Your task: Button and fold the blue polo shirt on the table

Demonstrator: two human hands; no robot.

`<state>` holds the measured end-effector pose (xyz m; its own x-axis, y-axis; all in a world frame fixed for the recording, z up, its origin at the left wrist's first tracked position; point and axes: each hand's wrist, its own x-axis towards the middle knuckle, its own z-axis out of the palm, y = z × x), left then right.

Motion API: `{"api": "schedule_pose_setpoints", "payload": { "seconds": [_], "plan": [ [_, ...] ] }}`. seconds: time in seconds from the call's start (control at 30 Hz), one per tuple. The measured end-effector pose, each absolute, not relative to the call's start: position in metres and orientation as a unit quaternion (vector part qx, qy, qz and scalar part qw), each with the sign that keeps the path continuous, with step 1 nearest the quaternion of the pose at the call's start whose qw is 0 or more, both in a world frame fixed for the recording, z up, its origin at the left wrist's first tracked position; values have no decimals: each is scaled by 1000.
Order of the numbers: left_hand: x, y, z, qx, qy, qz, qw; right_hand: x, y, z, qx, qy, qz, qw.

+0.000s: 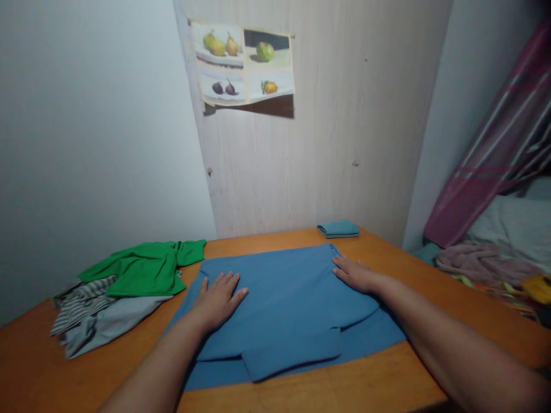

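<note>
A blue garment (279, 298) lies spread on the wooden table, partly folded over itself, with a rectangular flap at its near edge. My left hand (219, 301) rests flat on its left part, fingers spread and pointing away from me. At the upper right corner of the cloth, my right hand (353, 274) lies palm down with its fingers stretched out. Neither hand grips the fabric. The near layer underneath shows along the front and right edges.
To the left, a green shirt (146, 267) lies on striped cloth (81, 307) and a grey garment (118, 324). A small folded teal cloth (338, 229) sits at the back of the table (344, 390). Right of it are a pink curtain (482, 166) and bedding (516, 223).
</note>
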<state>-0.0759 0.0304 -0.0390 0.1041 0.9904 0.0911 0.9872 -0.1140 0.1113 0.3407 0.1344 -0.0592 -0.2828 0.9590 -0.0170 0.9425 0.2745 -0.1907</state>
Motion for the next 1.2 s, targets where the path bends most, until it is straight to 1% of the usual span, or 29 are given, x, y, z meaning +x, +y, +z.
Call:
{"api": "schedule_pose_setpoints", "payload": {
  "seconds": [0.1,0.17,0.23,0.33,0.4,0.47,0.57,0.73,0.83,0.93,1.03,1.1,1.2],
  "plan": [
    [-71,26,-36,775,622,109,25,338,133,-53,-603,-794,64,43],
    [-64,23,-36,802,579,137,58,331,127,-42,-598,-799,37,56],
    [-55,19,-35,825,532,161,105,317,115,-29,-569,-816,16,99],
    [-42,10,-33,850,467,174,174,288,92,-17,-477,-861,63,165],
    [-36,5,-32,859,439,160,210,269,79,-19,-411,-893,98,158],
    [-32,2,-31,864,424,133,237,257,70,-29,-380,-909,124,120],
    [-33,2,-31,871,420,88,241,253,69,-48,-387,-909,141,68],
    [-36,5,-34,876,426,54,218,259,74,-54,-404,-901,142,61],
    [-34,5,-34,874,429,62,219,257,71,-43,-410,-892,166,93],
    [-33,3,-31,872,430,64,226,251,63,-34,-380,-891,209,134],
    [-32,2,-28,873,430,54,225,244,54,-30,-349,-899,236,121],
    [-32,2,-27,873,430,54,225,242,47,-26,-358,-897,227,124],
    [-32,3,-28,872,426,68,233,242,30,-13,-383,-879,197,202]
  ]
}}
